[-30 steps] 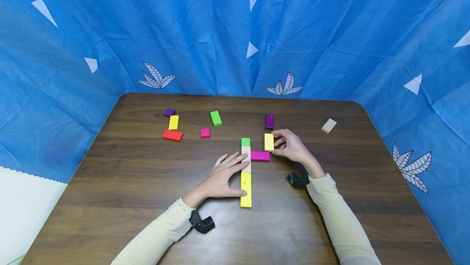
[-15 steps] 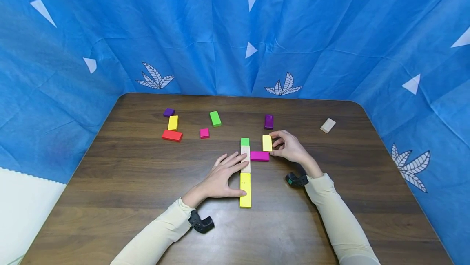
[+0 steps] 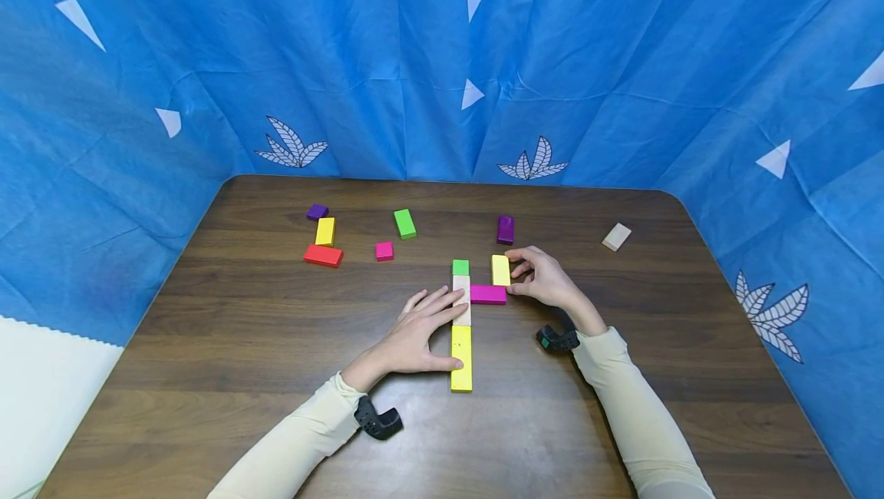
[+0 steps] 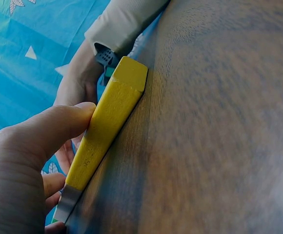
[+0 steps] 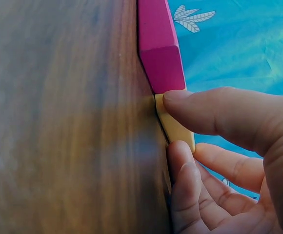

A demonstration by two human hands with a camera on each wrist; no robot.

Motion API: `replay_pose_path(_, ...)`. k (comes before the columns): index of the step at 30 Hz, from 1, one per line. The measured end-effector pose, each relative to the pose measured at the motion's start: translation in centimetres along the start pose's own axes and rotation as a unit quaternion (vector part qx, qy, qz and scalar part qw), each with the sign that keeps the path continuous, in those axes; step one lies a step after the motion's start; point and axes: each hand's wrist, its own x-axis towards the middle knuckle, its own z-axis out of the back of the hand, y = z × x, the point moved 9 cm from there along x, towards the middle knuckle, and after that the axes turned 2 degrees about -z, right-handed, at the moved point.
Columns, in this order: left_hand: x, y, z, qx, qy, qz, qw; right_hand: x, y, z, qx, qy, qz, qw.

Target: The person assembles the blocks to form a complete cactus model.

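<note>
A column of blocks runs down the middle of the table: a small green block, a whitish block and a long yellow block. My left hand lies spread along it, fingertips on the whitish block and thumb at the yellow one's side. From the whitish block a magenta block sticks out to the right. My right hand pinches a pale yellow block between thumb and index finger, standing against the magenta block's far side near its right end. In the right wrist view the thumb partly covers it.
At the back left lie a dark purple block, a yellow block and a red block. Nearer the middle are a green block and a pink block. A purple block and a cream block lie farther right.
My right hand has slid the pale yellow block slightly left and toward me, up to the magenta block. The left hand has stayed in place.
</note>
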Motion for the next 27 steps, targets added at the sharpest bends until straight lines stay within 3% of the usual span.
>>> replay_pose_path(12, -0.1, 0.1, 0.0, -0.001, -0.003, 0.0, 1.0, 0.0, 0.1, 0.0, 0.011, 0.014, 0.006, 0.9998)
replay_pose_path(17, -0.1, 0.1, 0.0, -0.003, -0.002, -0.001, 1.0, 0.1, -0.1, 0.9, 0.033, 0.023, 0.004, 0.9992)
replay_pose_path(23, -0.1, 0.1, 0.0, -0.001, -0.006, -0.001, 1.0, 2.3, -0.9, 3.5, 0.031, -0.028, -0.025, 0.9988)
replay_pose_path(27, 0.0, 0.1, -0.1, -0.002, -0.005, -0.003, 1.0, 4.4, -1.6, 4.5, 0.034, -0.04, -0.054, 0.9972)
